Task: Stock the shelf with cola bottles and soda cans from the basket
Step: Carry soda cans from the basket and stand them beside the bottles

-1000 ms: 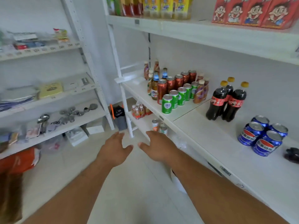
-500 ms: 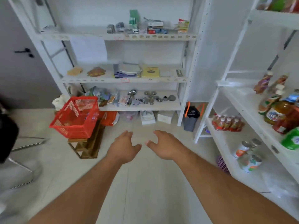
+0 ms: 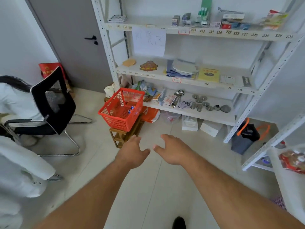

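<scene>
A red plastic basket (image 3: 115, 113) stands on a small wooden stool (image 3: 122, 138) in front of the white shelving. Blue soda cans (image 3: 131, 109) lie inside it, near its right wall. My left hand (image 3: 132, 150) and my right hand (image 3: 173, 149) are stretched out side by side over the floor, just short of the stool, with fingers spread and relaxed and nothing in them. The drinks shelf is almost out of view; only its white edge (image 3: 280, 141) and a red packet (image 3: 293, 161) show at the right.
A black mesh chair (image 3: 54, 100) with a seated person in white (image 3: 14, 103) stands at the left. A grey door (image 3: 74, 40) is behind it. White shelves (image 3: 189, 83) hold papers and metal items. A dark bag with orange handles (image 3: 247, 136) sits on the floor.
My view has swung left, away from the drinks shelf and toward the basket, which is now closer and nearer the middle. Both hands stay open and held out in front.
</scene>
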A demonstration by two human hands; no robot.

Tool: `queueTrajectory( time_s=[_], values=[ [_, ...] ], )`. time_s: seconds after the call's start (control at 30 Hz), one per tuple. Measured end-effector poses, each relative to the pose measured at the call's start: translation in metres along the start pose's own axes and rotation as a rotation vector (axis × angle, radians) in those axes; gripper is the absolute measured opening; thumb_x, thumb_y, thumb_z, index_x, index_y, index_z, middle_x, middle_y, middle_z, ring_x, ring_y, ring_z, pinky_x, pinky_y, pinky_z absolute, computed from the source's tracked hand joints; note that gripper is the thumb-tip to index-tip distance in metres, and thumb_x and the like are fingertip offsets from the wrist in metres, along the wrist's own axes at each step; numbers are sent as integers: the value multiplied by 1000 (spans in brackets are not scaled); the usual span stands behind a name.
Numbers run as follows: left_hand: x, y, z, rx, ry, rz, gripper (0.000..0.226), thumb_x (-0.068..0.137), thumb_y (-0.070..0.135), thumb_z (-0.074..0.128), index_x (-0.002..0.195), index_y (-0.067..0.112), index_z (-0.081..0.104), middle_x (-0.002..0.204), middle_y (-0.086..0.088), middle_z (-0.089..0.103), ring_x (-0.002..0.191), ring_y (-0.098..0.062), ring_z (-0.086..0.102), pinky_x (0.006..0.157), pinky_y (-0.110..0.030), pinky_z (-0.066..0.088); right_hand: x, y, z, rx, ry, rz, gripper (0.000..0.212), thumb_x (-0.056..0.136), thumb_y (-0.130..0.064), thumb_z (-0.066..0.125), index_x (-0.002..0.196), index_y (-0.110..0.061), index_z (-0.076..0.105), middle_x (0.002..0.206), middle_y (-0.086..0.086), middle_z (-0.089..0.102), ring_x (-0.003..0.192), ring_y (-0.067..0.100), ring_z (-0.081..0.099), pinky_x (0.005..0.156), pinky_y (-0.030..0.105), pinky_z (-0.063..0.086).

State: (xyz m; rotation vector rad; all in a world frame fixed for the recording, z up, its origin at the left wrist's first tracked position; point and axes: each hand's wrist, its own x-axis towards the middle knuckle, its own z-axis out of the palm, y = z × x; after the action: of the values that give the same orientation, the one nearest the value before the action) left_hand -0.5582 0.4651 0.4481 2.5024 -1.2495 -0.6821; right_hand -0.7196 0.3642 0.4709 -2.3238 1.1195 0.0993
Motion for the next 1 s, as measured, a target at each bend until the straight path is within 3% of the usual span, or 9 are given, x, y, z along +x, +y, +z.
queueTrajectory(
  time_s=[0.07,0.17,0.5,0.6,0.7,0.9,1.0],
  values=[
    [21,6,-5,15,17,-32,71,85,67,61,140,22,52,149,-6,54,131,-29,57,102,-51,56,21,5,-11,-3,-2,-21,77,100,-64,48,158,-16,37,162,7,43,146,29,43,116,46,41],
    [50,22,-12,7,28,-50,70,83,64,62,140,26,52,136,2,58,118,-24,62,94,-46,60,51,17,-32,14,6,-53,76,100,-63,49,160,-17,35,163,7,42,147,29,43,116,45,42],
    [127,41,-20,-35,35,-103,74,77,67,60,143,34,51,135,8,56,114,-20,62,92,-44,61,141,36,-71,8,-71,-88,79,101,-63,49,162,-17,31,167,7,36,151,29,37,119,44,38],
    [153,40,-27,-54,22,-117,61,83,61,62,137,33,54,129,9,56,110,-16,60,91,-42,60,172,34,-71,4,-97,-91,79,101,-63,49,162,-16,30,167,8,36,152,29,36,120,44,38],
    [184,28,-34,-58,15,-140,52,89,57,64,132,29,56,125,8,55,108,-14,59,91,-39,60,209,25,-71,-14,-106,-93,79,101,-62,49,162,-16,31,167,8,36,152,29,36,120,45,37],
    [255,-14,-53,-171,55,-140,58,90,52,67,140,25,54,130,5,57,108,-17,61,91,-39,59,286,-11,-74,-87,-117,-98,76,101,-60,49,160,-15,34,164,9,39,148,30,40,115,43,40],
    [288,-32,-67,-209,56,-147,54,92,49,67,134,19,55,129,-1,58,109,-21,62,91,-41,58,316,-29,-74,-100,-124,-94,72,102,-58,50,158,-15,37,162,9,42,146,30,42,114,43,41]
  ],
)
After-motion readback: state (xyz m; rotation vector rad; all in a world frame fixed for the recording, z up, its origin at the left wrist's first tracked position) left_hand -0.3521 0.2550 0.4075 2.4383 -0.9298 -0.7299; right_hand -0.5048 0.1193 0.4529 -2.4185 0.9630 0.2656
